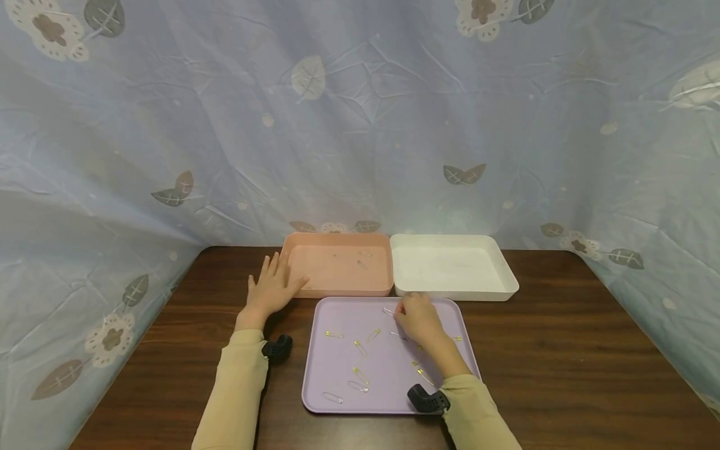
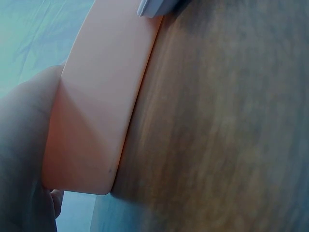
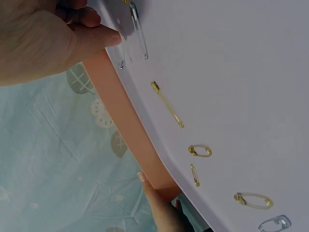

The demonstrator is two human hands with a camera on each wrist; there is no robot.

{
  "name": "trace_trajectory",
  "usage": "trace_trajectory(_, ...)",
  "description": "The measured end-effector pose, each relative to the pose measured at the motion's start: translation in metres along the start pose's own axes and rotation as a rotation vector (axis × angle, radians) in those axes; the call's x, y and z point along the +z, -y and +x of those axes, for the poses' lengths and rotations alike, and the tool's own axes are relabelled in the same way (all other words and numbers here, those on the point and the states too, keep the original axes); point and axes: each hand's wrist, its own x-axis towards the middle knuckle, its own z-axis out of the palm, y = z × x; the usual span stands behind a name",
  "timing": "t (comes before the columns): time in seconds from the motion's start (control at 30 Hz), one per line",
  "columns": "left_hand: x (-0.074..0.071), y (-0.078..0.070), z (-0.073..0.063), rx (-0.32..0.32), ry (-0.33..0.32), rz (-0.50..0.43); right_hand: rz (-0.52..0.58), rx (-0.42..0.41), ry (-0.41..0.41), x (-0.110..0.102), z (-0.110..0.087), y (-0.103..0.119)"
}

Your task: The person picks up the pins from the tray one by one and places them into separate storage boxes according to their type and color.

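Note:
My right hand (image 1: pixel 419 320) is over the far part of a lilac tray (image 1: pixel 343 315), pinching a silver safety pin (image 3: pixel 120 62) between thumb and finger. Close beside it in the right wrist view lies another silver safety pin (image 3: pixel 139 36). Several gold safety pins (image 3: pixel 167 105) and a few silver ones (image 1: pixel 332 397) are scattered over the lilac tray. My left hand (image 1: pixel 270 292) rests at the near left corner of a peach tray (image 1: pixel 317 275), fingers spread along its side and thumb over the front rim. Two silver safety pins (image 1: pixel 362 264) lie inside that peach tray.
A white tray (image 1: pixel 450 269) stands right of the peach one, their sides meeting. Both sit behind the lilac tray on a dark wooden table (image 1: pixel 562 350). A pale blue curtain (image 1: pixel 371 156) with leaf prints hangs along the table's back and sides.

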Motion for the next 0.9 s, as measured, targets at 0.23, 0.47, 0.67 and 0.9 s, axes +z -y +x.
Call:
trace_trajectory(0.23,0.001,0.0,0.0,0.001,0.01,0.002,0.045,-0.027,0.02,-0.003,0.001,0.007)
trace_trajectory(0.47,0.001,-0.001,-0.001,-0.004,0.007,0.002,0.048,-0.039,0.013,-0.004,0.007,0.012)
trace_trajectory(0.67,0.001,0.0,-0.001,-0.012,0.013,0.004,0.043,-0.072,-0.001,-0.007,0.013,0.017)
trace_trajectory(0.9,-0.001,0.0,-0.001,-0.005,0.017,-0.007,0.055,-0.06,0.009,-0.013,0.024,0.027)
